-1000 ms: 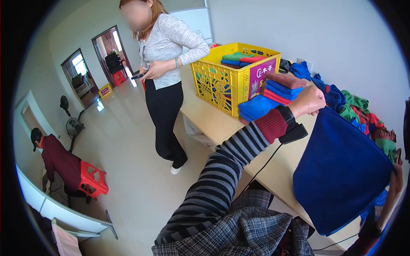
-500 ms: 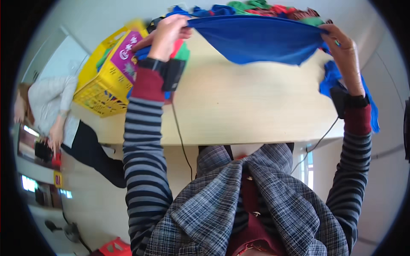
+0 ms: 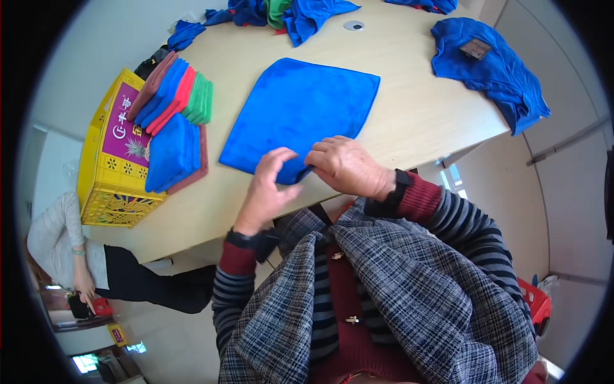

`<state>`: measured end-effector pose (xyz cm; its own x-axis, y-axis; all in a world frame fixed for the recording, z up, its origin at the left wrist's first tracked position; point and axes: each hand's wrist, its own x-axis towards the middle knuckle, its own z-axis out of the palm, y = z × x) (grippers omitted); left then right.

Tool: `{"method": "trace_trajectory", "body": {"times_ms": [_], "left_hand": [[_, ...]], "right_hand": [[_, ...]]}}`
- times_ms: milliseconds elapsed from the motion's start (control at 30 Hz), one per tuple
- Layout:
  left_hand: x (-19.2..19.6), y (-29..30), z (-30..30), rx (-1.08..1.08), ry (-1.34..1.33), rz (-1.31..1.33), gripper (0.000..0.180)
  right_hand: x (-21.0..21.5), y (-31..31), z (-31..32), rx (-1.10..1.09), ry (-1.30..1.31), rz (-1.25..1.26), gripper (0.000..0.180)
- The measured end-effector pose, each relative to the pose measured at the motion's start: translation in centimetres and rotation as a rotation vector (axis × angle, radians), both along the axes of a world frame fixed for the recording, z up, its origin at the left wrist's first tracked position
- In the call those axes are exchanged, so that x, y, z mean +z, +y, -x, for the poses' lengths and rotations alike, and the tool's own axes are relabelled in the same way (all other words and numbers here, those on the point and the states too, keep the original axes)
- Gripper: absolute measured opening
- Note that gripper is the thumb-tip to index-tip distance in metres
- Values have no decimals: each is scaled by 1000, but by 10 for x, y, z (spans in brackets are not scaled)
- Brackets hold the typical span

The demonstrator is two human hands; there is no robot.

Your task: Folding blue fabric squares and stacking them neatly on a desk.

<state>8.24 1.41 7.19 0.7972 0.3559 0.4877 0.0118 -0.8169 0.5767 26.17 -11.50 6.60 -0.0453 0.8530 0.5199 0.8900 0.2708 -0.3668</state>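
Observation:
A blue cloth [image 3: 300, 109] lies spread on the pale wooden table [image 3: 422, 121], its near edge slightly rumpled close to me. My right hand [image 3: 352, 168] has its fingers curled onto that near edge, pinching the fabric. Just to its left is my left hand [image 3: 263, 195], thumb and fingers apart, hovering by the same edge with nothing in it. The cloth's near corner is partly hidden by my hands.
Folded brown, blue, red and green cloths [image 3: 169, 96] and a blue stack [image 3: 169, 153] stand beside a yellow crate [image 3: 121, 208] at the left. Loose cloths [image 3: 313, 16] lie at the back, and a blue pile [image 3: 467, 57] hangs over the right edge. Another person [image 3: 83, 240] is at far left.
The blue cloth, held stretched between both hands at the far side, now lies flat on the table. Both hands have come back towards me; the left has let go. My view has shifted.

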Motion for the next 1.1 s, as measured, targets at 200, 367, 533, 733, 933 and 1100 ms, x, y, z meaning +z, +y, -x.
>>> {"method": "trace_trajectory", "body": {"times_ms": [200,367,533,733,933,1100], "left_hand": [[-18,-3,1,121,-27,145,23],[7,22,12,224,-209,370,9],[26,45,27,235,-410,605,8],[26,56,52,281,-561,834,11],[-15,39,77,466,-506,938,11],[-80,40,104,512,-415,902,13]], "right_hand": [[4,11,-5,3,73,-25,17],[-18,17,-69,-144,31,-12,18],[-29,6,-124,-285,28,114,17],[0,-18,-139,-263,445,391,20],[14,-21,-135,-217,598,518,20],[-8,-17,-122,-373,292,221,18]]}}
